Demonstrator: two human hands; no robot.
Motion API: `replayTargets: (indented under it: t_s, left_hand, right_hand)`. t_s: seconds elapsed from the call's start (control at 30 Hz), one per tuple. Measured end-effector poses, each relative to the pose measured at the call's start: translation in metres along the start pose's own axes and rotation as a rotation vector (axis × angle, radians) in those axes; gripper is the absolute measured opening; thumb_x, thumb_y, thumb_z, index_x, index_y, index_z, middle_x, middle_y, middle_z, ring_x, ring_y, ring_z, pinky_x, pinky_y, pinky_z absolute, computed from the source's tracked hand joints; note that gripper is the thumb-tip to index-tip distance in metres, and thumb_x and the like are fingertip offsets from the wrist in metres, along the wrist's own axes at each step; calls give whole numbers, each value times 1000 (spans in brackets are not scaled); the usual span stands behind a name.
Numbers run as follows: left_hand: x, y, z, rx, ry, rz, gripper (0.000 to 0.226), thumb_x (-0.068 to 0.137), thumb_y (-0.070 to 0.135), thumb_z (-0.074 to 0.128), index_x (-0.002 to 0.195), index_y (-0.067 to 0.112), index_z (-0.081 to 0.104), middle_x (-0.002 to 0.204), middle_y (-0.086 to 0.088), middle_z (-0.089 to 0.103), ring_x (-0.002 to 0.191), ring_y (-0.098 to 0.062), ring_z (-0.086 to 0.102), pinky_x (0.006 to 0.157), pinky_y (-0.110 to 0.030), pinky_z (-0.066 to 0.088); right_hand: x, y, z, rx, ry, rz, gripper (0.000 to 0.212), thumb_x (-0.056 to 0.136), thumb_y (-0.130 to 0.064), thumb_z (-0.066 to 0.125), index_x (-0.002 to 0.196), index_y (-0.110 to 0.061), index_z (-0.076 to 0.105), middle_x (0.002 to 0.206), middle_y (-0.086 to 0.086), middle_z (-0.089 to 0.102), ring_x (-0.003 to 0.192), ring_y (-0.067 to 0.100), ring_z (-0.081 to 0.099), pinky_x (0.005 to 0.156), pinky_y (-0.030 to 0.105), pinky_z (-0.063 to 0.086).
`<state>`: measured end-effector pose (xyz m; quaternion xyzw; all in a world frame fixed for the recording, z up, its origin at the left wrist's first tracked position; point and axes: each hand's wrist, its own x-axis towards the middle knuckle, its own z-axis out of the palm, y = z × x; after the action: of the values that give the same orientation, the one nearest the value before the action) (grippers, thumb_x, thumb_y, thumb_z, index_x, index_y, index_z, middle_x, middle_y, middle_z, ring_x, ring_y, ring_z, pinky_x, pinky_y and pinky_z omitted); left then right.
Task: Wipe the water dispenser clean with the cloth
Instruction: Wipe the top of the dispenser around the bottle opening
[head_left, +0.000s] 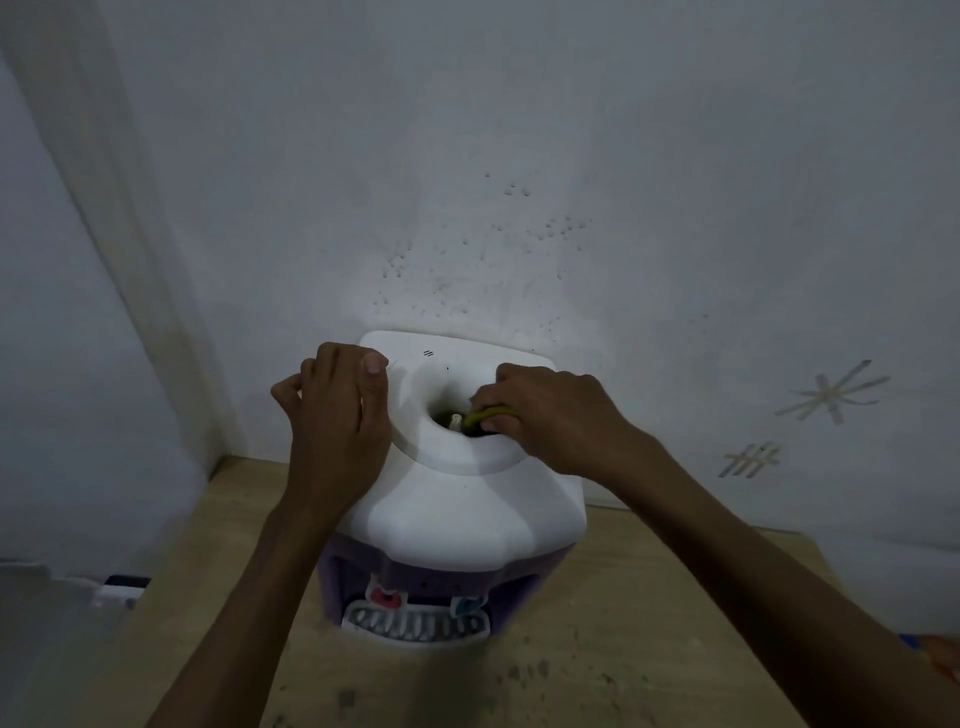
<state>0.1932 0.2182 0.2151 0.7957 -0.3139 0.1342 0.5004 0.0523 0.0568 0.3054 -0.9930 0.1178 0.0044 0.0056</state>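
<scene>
A white-topped water dispenser (457, 509) with a purple front stands on a wooden table, seen from above. Its round bottle well (452, 410) is dark in the middle, with a small white spike showing. My right hand (550, 415) grips a yellow-green cloth (491, 415) and reaches into the right side of the well; most of the cloth is hidden under my fingers. My left hand (337, 415) lies on the dispenser's left top edge with its fingers curled, holding nothing that I can see.
The wooden table (597, 649) is dusty, with dark specks near the front. A stained white wall (519, 182) rises right behind the dispenser. Red and blue taps (387, 597) sit over a white drip grille (415, 623). A pale object lies at the far left.
</scene>
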Motion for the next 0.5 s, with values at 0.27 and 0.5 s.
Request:
replayTargets:
  t_s: [0.27,0.5]
  left_hand:
    - [-1,-2,2,6,-8,0,45,106,44,22,103,20,60,104,5,55,99,-12,48,96,-26,16]
    - [0,-2,1,18,1,0,48,106,45,20,103,20,61,103,5,56,99,-14,50,95,-25,16]
  right_hand:
    - [29,28,35,-220,264,76,28,83,-7,76,90,-27,58,90,-5,33,59,20,42,47,25,16]
    - [58,18,32,-11,458,-23,16,98,-28,68,113,-23,67,103,-2,55,66,14,49,47,28,40]
